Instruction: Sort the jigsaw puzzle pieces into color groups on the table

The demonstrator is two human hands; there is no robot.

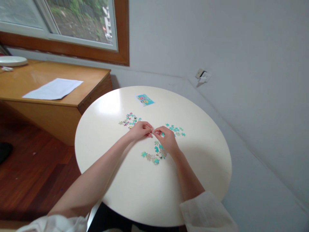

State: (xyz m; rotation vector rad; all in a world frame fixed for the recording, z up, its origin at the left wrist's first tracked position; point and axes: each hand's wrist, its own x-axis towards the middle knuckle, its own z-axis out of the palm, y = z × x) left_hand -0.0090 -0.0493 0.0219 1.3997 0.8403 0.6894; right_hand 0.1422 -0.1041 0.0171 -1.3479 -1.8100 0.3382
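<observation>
Over the middle of the round white table, my left hand and my right hand meet at the fingertips. Both are closed in a pinch on small, thin jigsaw puzzle pieces, seen almost edge-on and mostly covered by the fingers. Beyond my left hand lies a group of multicoloured puzzle pieces. Turquoise puzzle pieces are scattered to the right of my right hand. A curved cluster of turquoise and grey-beige puzzle pieces lies nearer me, below the hands.
A small turquoise picture card lies toward the table's far side. To the left stands a wooden desk with a white paper sheet and a round white object. A wall with a socket rises behind and right.
</observation>
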